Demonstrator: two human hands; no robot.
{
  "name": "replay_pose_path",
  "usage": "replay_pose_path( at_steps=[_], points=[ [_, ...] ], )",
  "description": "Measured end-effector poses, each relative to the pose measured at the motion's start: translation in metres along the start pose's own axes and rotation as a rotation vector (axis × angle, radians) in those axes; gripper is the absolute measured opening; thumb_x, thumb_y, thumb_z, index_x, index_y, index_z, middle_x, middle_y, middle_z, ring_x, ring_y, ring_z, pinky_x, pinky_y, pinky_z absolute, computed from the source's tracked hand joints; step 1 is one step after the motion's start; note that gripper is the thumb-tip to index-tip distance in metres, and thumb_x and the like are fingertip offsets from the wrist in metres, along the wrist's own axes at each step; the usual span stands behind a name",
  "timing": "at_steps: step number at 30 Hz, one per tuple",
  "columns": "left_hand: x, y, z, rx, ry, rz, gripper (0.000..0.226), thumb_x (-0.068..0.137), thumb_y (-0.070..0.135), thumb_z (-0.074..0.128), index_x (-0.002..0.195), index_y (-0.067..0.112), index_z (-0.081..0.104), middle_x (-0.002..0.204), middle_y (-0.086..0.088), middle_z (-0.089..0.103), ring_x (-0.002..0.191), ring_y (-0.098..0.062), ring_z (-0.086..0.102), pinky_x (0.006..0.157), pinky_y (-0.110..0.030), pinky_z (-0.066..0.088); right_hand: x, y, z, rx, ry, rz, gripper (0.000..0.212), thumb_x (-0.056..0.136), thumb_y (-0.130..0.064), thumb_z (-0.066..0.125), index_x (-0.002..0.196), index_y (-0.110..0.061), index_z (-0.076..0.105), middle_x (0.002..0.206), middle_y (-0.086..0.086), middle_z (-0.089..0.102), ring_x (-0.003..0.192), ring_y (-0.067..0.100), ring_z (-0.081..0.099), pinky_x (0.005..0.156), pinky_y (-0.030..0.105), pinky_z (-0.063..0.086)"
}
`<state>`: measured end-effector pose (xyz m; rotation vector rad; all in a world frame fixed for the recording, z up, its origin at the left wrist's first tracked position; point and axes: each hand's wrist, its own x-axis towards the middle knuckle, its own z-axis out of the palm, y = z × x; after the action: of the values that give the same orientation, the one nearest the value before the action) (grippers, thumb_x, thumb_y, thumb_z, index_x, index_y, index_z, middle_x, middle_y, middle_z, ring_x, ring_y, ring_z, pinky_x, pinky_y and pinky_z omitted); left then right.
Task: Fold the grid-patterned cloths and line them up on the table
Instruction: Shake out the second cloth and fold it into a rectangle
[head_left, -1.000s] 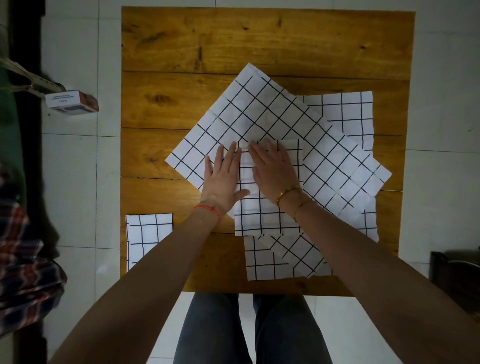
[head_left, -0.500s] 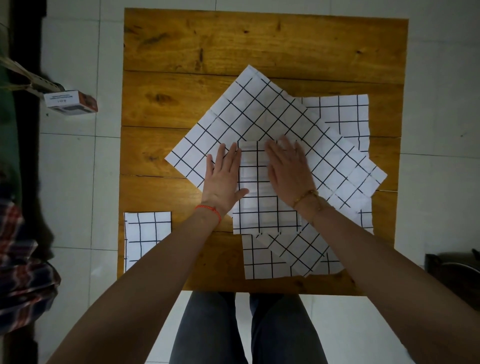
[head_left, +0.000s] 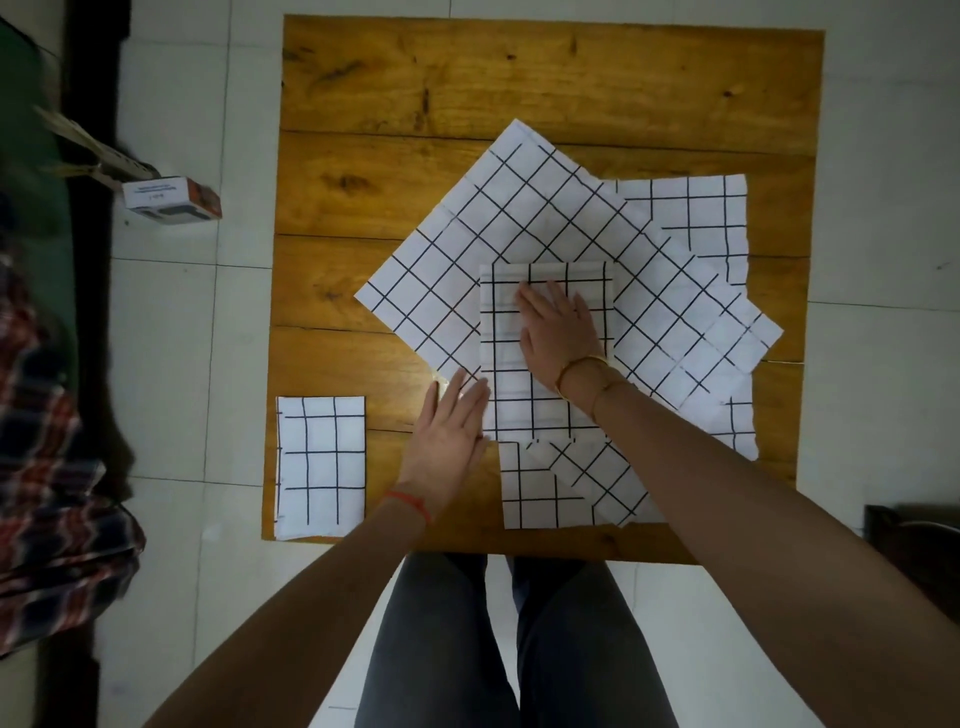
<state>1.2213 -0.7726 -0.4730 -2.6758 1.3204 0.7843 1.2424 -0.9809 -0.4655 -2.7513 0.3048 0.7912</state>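
Observation:
A folded white cloth with a black grid (head_left: 504, 374) lies in the middle of the wooden table (head_left: 519, 78), on top of a large unfolded grid cloth (head_left: 493, 218) turned like a diamond. My right hand (head_left: 558, 332) presses flat on the folded cloth. My left hand (head_left: 449, 431) lies flat at that cloth's lower left edge, fingers straight. Another folded grid cloth (head_left: 321, 465) sits alone at the table's front left corner. More unfolded grid cloths (head_left: 696, 218) stick out underneath at the right and at the front (head_left: 540, 493).
A small white and orange box (head_left: 169, 200) lies on the tiled floor left of the table. A plaid cloth (head_left: 47, 467) hangs at the far left. My legs (head_left: 498, 649) are below the table's front edge. A dark object (head_left: 914, 551) stands at the lower right.
My left hand slid back and down off the folded cloth to its lower left edge. My right hand moved left onto the cloth's middle. The cloths have not shifted.

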Motion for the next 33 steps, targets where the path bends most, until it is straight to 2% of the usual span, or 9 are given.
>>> replay_pose_path(
  at_steps=[7,11,14,16,20,24,27,29,33],
  points=[
    [-0.04,0.01,0.022,0.069,-0.034,0.071,0.06,0.098,0.04,0.044,0.149,0.012,0.03,0.154,-0.006,0.032,0.147,-0.028,0.016,0.119,-0.049,0.012,0.0,0.001,0.005,-0.022,0.033,-0.003,0.054,0.1,-0.025,0.026,0.151,-0.015,0.011,0.16,-0.002,0.004,0.147,0.026,0.001,0.119,0.048,0.006],
    [-0.035,0.017,0.011,-0.163,0.161,0.014,0.045,0.097,0.033,0.044,0.138,0.014,0.047,0.14,-0.004,0.047,0.138,-0.024,0.034,0.117,-0.044,0.025,-0.005,0.016,0.005,0.235,0.313,-0.033,0.047,0.094,-0.015,0.04,0.141,-0.012,0.037,0.148,0.008,0.036,0.135,0.029,0.032,0.111,0.045,0.03],
    [-0.014,0.015,-0.009,-0.418,0.299,-0.134,0.037,0.097,0.025,0.047,0.132,0.015,0.05,0.13,-0.004,0.05,0.122,-0.018,0.044,0.104,-0.037,0.042,-0.018,0.036,0.0,0.435,0.603,0.199,0.031,0.09,-0.011,0.047,0.12,-0.007,0.053,0.12,0.013,0.054,0.108,0.028,0.05,0.086,0.033,0.044],
    [0.006,0.013,-0.021,-0.548,0.347,-0.268,0.037,0.096,0.022,0.049,0.132,0.014,0.049,0.126,-0.004,0.051,0.114,-0.018,0.048,0.098,-0.034,0.045,-0.028,0.051,-0.001,0.598,0.646,0.439,0.021,0.091,-0.014,0.049,0.11,-0.007,0.054,0.11,0.011,0.057,0.099,0.023,0.053,0.075,0.028,0.043],
    [0.049,0.005,-0.032,-0.776,0.3,-0.531,0.038,0.091,0.023,0.058,0.127,0.012,0.052,0.116,-0.007,0.055,0.106,-0.02,0.053,0.09,-0.033,0.048,-0.036,0.068,-0.001,0.894,0.486,0.726,0.025,0.09,-0.02,0.054,0.109,-0.005,0.053,0.097,0.006,0.06,0.088,0.019,0.058,0.067,0.021,0.043],
    [0.073,0.002,-0.041,-0.994,0.195,-0.702,0.037,0.087,0.018,0.064,0.121,0.009,0.053,0.106,-0.005,0.061,0.1,-0.022,0.058,0.086,-0.032,0.05,-0.034,0.074,0.002,1.04,0.346,0.772,0.028,0.088,-0.025,0.061,0.107,-0.004,0.059,0.095,0.003,0.061,0.071,0.008,0.055,0.042,0.002,0.033],
    [0.08,0.002,-0.047,-1.038,0.182,-0.756,0.03,0.088,0.012,0.063,0.115,0.008,0.051,0.08,0.006,0.053,0.078,-0.012,0.055,0.068,-0.02,0.043,-0.028,0.077,0.004,1.011,0.244,0.73,0.026,0.086,-0.03,0.063,0.097,-0.006,0.066,0.103,0.011,0.069,0.091,0.02,0.063,0.067,0.016,0.046],
    [0.083,0.001,-0.046,-1.05,0.186,-0.784,0.028,0.087,0.011,0.064,0.112,0.009,0.051,0.075,0.01,0.049,0.069,-0.004,0.049,0.058,-0.013,0.038,-0.025,0.078,0.003,1.012,0.165,0.687,0.036,0.086,-0.032,0.065,0.109,-0.005,0.066,0.115,0.012,0.065,0.104,0.023,0.06,0.082,0.023,0.044],
    [0.088,-0.003,-0.045,-1.045,0.181,-0.784,0.021,0.084,0.01,0.067,0.104,0.011,0.061,0.074,0.012,0.051,0.075,-0.008,0.053,0.071,-0.017,0.044,-0.025,0.077,0.002,0.994,0.09,0.61,0.036,0.085,-0.029,0.066,0.108,-0.001,0.064,0.109,0.016,0.065,0.107,0.031,0.058,0.085,0.029,0.045]
  ],
)
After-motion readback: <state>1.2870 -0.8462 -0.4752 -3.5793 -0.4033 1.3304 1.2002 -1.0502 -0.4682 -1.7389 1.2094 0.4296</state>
